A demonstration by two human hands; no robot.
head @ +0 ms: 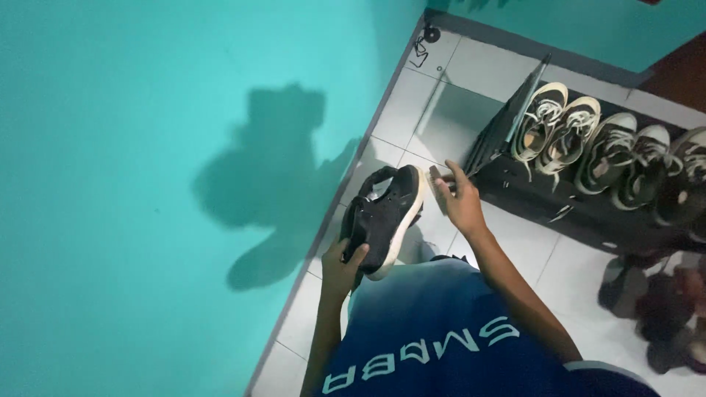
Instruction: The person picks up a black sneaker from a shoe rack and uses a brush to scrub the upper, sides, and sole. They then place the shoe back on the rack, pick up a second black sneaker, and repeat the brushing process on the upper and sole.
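One black sandal (386,220) sits in the left hand (340,270). Beyond the right hand (462,202), five laced sneakers (588,143) line one shoe rack (529,195).

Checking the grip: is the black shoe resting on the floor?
No, the left hand holds the black shoe up above the tiles.

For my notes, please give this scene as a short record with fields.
left hand: grips the heel end of a black sandal with a pale sole
right hand: at the sandal's toe end, holding a small pale thing, too blurred to tell
shoe rack: dark, bearing laced sneakers
floor: pale tiles
wall: turquoise
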